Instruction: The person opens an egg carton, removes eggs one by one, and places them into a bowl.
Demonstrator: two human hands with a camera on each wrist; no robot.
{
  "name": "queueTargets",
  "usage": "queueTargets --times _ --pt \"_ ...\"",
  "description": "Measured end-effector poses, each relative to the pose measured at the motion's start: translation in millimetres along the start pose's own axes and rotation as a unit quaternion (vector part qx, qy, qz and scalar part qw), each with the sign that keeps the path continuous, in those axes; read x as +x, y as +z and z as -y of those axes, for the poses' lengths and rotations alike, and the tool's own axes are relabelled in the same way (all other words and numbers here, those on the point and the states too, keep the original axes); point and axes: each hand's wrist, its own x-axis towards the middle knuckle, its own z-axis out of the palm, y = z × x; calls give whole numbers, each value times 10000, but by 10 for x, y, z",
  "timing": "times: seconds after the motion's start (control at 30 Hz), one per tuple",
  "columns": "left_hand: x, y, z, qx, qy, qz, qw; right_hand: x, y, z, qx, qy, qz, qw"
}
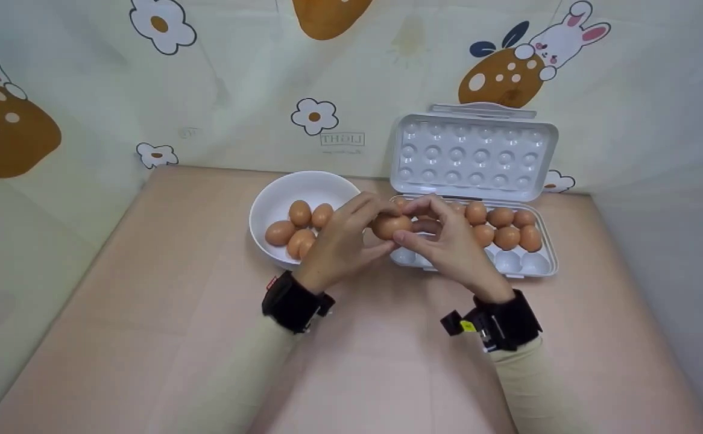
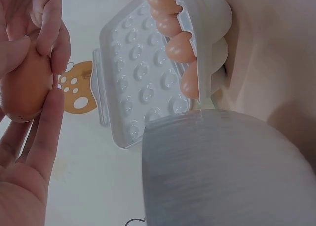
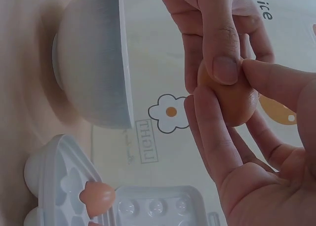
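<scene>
A brown egg [image 1: 391, 226] is held up between both hands, above the gap between the bowl and the egg carton. My left hand [image 1: 344, 241] grips it from the left with fingers and thumb. From the other side, my right hand [image 1: 455, 247] pinches the same egg by thumb and fingertips. In the right wrist view the egg [image 3: 237, 103] has fingers of both hands around it. The white bowl [image 1: 282, 188] holds several brown eggs [image 1: 280, 233], partly covered by the left hand. Behind the right hand, the egg carton [image 1: 549, 253] bears several eggs [image 1: 507, 237] in its back rows.
The carton's dimpled lid [image 1: 475, 158] stands raised against the patterned backdrop [image 1: 237, 90]. Bowl and carton sit side by side near the back edge of the tan table [image 1: 375, 361]. In the left wrist view, the bowl [image 2: 227, 171] fills the lower right.
</scene>
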Motion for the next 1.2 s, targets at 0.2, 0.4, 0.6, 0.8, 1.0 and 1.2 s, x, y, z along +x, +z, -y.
queueTargets --times 0.2,0.4,0.6,0.8,1.0,1.2 --pt "11 -75 14 103 -97 72 9999 1 -51 0 -53 -120 -42 9999" --pt "10 -276 74 222 -468 68 9986 6 -154 2 -169 -247 -295 9991" --pt "63 -473 162 326 -718 421 9960 -9 -297 18 -245 -241 -600 9976" --pt "186 -625 235 504 -1119 1214 9850 -33 -463 -4 -716 -192 -983 9924" --pt "277 -765 373 698 -1676 2025 9623 -39 -536 1 -1008 -62 -1131 9884" --pt "314 -826 540 1061 -2035 2630 9371 -42 -558 8 -1252 -112 -1196 9848"
